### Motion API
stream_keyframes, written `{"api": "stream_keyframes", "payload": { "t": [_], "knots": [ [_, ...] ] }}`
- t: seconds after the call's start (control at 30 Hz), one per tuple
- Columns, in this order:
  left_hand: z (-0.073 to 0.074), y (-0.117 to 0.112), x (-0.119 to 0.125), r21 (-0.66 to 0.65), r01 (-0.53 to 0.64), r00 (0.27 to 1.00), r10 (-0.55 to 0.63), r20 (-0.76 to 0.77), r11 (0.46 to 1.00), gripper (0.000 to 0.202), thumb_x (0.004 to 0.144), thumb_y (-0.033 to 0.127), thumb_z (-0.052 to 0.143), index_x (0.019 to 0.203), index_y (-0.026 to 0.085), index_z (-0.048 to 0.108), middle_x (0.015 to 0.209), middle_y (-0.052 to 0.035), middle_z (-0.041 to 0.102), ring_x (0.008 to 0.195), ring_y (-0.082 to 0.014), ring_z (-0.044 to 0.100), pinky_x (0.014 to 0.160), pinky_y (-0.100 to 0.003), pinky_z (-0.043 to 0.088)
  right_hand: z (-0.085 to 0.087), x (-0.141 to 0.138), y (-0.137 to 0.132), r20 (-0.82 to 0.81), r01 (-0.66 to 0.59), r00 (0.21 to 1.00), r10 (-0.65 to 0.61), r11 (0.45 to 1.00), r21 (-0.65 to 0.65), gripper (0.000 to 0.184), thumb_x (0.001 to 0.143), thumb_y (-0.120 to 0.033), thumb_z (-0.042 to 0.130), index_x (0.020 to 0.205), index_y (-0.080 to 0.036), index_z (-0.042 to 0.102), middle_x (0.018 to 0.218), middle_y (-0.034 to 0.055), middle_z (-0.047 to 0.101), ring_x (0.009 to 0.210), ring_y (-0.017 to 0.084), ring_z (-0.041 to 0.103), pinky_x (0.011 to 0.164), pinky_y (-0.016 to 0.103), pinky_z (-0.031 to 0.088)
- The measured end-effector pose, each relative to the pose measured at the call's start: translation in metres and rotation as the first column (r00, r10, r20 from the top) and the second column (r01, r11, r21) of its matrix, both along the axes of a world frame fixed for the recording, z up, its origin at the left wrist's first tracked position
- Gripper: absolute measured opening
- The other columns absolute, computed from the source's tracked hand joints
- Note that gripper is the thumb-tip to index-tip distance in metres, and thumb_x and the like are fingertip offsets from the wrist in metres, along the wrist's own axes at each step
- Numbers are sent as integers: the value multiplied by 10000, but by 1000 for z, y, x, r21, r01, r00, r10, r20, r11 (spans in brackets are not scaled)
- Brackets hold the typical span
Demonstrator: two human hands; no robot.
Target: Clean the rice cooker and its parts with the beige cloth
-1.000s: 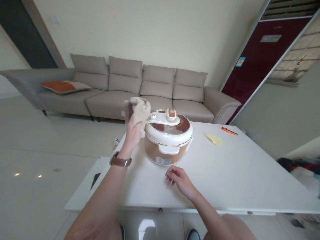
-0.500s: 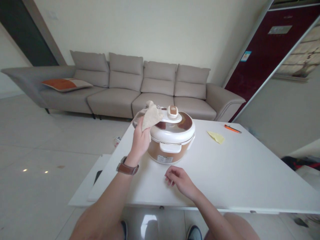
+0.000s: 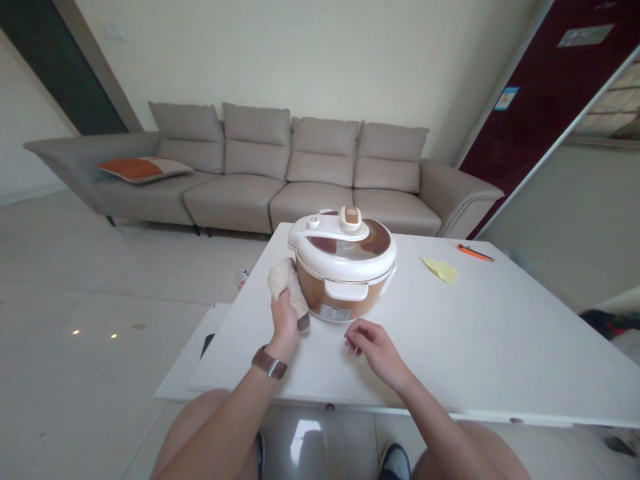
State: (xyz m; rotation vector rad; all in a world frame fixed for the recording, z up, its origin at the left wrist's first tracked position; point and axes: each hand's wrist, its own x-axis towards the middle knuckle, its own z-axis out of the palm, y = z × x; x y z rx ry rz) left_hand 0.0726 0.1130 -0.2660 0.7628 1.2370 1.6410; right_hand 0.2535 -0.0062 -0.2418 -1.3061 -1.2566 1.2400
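Observation:
A white and brown electric pressure cooker (image 3: 345, 260) stands upright on the white table (image 3: 450, 347), its lid closed. My left hand (image 3: 284, 320), with a watch (image 3: 270, 362) on the wrist, is wrapped round a beige cloth (image 3: 289, 285). That cloth lies against the left side of the cooker's body. My right hand (image 3: 373, 347) hovers or rests just in front of the cooker's base, fingers curled; anything inside them is hidden.
To the right of the cooker lie a yellow cloth piece (image 3: 441, 271) and an orange utility knife (image 3: 475, 253). Beyond the table is a long grey sofa (image 3: 320, 203) with an orange cushion (image 3: 143, 169) on its left seat.
My left hand has brought the cloth down from the lid's left edge to the side of the cooker's body. My right hand stays curled near the base. The view has shifted slightly.

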Motion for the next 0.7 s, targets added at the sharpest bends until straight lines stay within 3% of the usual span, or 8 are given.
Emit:
{"api": "stream_keyframes", "payload": {
  "t": [0.07, 0.2, 0.33, 0.43, 0.53, 0.7],
  "knots": [
    [-3, -7, 3, -11, 13, 999, -12, 30, 1000, 416, 936, 341, 543, 1282, 137, 650, 1349, -190, 689, 1239, -304, 682, 1077, -463, 534, 1, 3, 0, -8, 10, 1000, -10, 1000, 1, 218, 843, -402, 661, 752, -204, 665, 697, 12, 673, 615, 152, 618, 610, 291, 473],
    [10, -35, 13, 155, -19, 988, 43, -152, 988, 401, 957, 321, 558, 1327, 189, 642, 1433, -127, 648, 1405, -262, 564, 1227, -411, 389, 3, 4, 0, -14, 17, 1000, -17, 1000, 1, 225, 840, -405, 666, 740, -204, 665, 692, 11, 672, 603, 150, 612, 600, 293, 467],
    [11, -55, 23, 194, 15, 965, 37, -261, 981, 419, 978, 324, 566, 1384, 230, 613, 1488, -86, 618, 1483, -231, 480, 1254, -348, 342, 6, 1, 0, -15, 0, 1000, 0, 1000, 3, 235, 841, -416, 666, 742, -203, 670, 691, 13, 674, 605, 150, 609, 602, 293, 470],
    [0, -52, 27, 198, 2, 976, 41, -216, 980, 462, 994, 319, 547, 1445, 219, 566, 1555, -103, 562, 1494, -232, 466, 1259, -350, 328, 5, -1, 2, -5, -3, 1000, 3, 1000, -5, 238, 835, -422, 667, 752, -200, 675, 686, 14, 673, 605, 150, 611, 603, 293, 470],
    [-8, -40, 25, 122, -19, 991, 35, -131, 992, 484, 1001, 323, 523, 1461, 177, 546, 1558, -147, 550, 1447, -239, 518, 1233, -377, 365, 3, -2, 3, -1, 3, 1000, -3, 1000, -4, 240, 831, -425, 664, 755, -197, 673, 683, 12, 667, 606, 150, 611, 604, 292, 471],
    [-3, -40, 23, 147, 12, 991, 9, -137, 989, 499, 996, 326, 534, 1472, 179, 548, 1554, -140, 556, 1461, -230, 501, 1232, -355, 347, 3, 0, 1, 7, -7, 1000, 7, 1000, -3, 243, 826, -422, 660, 747, -193, 671, 689, 16, 669, 611, 149, 611, 608, 288, 478]
  ]
}}
